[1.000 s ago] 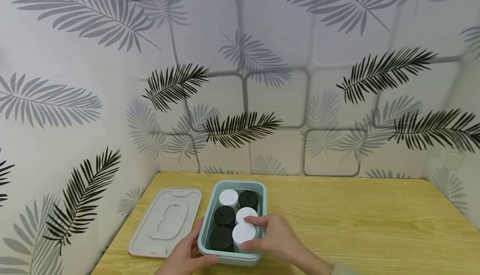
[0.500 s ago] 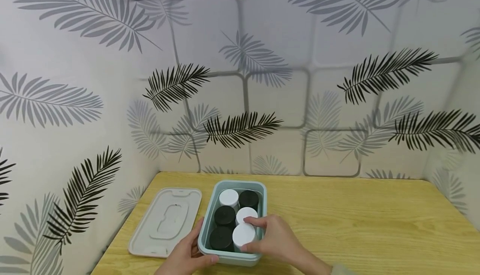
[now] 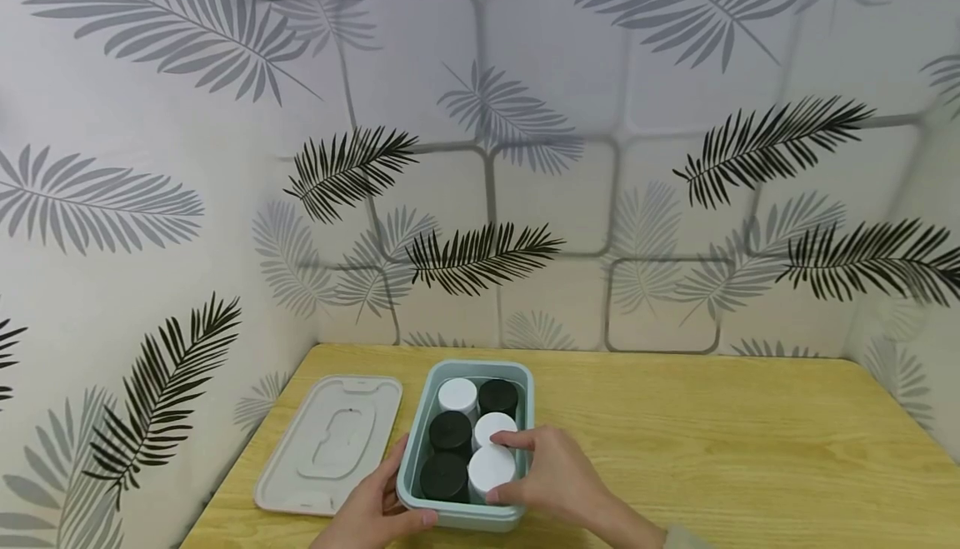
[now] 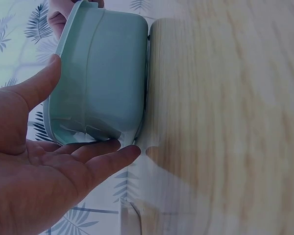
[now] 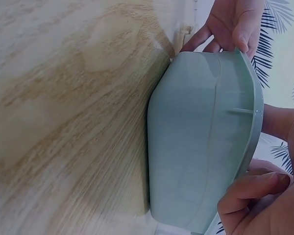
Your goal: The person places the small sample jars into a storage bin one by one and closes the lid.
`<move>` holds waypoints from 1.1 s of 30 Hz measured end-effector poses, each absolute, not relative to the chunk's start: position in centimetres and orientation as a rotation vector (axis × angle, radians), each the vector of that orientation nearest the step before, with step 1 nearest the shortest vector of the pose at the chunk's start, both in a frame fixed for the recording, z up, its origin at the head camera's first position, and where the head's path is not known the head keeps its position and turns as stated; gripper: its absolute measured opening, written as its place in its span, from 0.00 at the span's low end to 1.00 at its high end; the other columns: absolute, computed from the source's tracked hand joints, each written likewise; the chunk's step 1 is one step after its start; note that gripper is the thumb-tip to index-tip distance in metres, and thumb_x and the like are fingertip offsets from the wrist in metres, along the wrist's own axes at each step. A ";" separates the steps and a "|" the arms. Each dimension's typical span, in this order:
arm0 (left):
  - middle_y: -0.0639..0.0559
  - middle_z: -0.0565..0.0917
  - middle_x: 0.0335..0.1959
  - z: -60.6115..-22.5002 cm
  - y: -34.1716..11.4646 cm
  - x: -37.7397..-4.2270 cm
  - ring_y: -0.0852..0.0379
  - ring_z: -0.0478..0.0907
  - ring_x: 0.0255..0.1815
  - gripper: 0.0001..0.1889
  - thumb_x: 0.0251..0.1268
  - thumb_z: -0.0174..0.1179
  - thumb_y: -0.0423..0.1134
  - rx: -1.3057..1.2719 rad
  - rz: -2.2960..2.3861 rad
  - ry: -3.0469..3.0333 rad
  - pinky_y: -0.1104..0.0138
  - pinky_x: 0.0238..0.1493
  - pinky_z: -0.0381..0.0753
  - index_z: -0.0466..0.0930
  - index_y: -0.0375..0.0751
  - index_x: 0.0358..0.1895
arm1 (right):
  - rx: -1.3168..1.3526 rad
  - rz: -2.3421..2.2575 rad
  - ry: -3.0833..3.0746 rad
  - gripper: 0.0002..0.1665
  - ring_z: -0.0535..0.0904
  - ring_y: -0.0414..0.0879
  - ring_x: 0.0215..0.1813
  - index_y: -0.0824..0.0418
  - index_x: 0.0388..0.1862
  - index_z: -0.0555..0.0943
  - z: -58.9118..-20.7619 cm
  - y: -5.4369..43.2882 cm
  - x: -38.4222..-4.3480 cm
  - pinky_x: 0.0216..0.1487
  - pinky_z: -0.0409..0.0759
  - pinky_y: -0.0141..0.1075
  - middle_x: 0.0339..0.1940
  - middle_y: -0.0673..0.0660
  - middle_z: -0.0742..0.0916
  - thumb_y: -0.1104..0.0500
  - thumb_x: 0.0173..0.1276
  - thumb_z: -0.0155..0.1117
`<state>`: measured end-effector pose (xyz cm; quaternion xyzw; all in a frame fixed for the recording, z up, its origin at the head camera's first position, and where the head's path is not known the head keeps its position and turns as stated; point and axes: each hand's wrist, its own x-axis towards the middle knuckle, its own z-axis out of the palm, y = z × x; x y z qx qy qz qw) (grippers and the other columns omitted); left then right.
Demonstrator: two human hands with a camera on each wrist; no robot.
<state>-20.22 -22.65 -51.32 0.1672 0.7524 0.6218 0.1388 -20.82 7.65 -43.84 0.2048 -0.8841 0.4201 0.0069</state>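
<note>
A pale blue-green plastic box (image 3: 465,516) sits on the table with two columns of round jars inside. My left hand (image 3: 375,503) holds its near left corner, fingers along the left side and thumb at the front. In the left wrist view, that thumb touches the rim. My right hand (image 3: 558,478) reaches over the right rim, thumb and index finger pinching the nearest white-topped jar (image 3: 491,467). Another white-topped jar (image 3: 495,428) is just behind it. On the left stand two black-topped jars, the nearer black-topped jar (image 3: 444,476) level with the pinched one. The jars' lower parts are hidden.
A flat whitish lid (image 3: 315,424) lies on the table left of the box. Farther back in the box are a white-topped jar (image 3: 457,395) and a black-topped jar (image 3: 498,396). Wood-grain tabletop (image 3: 735,449) extends right; leaf-patterned wall covering (image 3: 555,199) rises behind.
</note>
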 end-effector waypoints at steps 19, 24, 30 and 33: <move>0.26 0.53 0.82 -48.8 -21.9 -19.0 0.51 0.78 0.68 0.58 0.70 0.73 0.44 0.437 1.799 2.183 0.62 0.61 0.82 0.35 0.30 0.85 | 0.615 1.329 -2.777 0.34 0.82 0.47 0.44 0.53 0.53 0.93 -44.0 7.3 -20.4 0.41 0.78 0.38 0.46 0.57 0.92 0.46 0.44 0.91; 0.25 0.52 0.82 -48.8 -21.8 -18.9 0.51 0.77 0.68 0.59 0.71 0.73 0.43 0.436 1.793 2.182 0.63 0.60 0.82 0.33 0.29 0.85 | 0.655 1.277 -2.798 0.34 0.80 0.45 0.41 0.54 0.54 0.93 -43.9 7.4 -20.6 0.36 0.76 0.35 0.47 0.58 0.92 0.46 0.45 0.91; 0.24 0.51 0.82 -47.0 -20.9 -17.9 0.41 0.74 0.71 0.58 0.71 0.73 0.40 0.353 1.810 2.153 0.63 0.61 0.82 0.34 0.28 0.85 | 0.663 1.295 -2.815 0.33 0.80 0.45 0.42 0.54 0.54 0.92 -43.9 7.4 -20.7 0.37 0.78 0.36 0.49 0.59 0.92 0.48 0.48 0.90; 0.24 0.50 0.82 -46.5 -20.7 -17.7 0.39 0.73 0.72 0.57 0.71 0.72 0.39 0.331 1.805 2.153 0.64 0.61 0.81 0.34 0.29 0.85 | 0.669 1.287 -2.812 0.32 0.78 0.43 0.39 0.54 0.54 0.92 -43.9 7.4 -20.6 0.35 0.76 0.35 0.46 0.57 0.92 0.49 0.49 0.89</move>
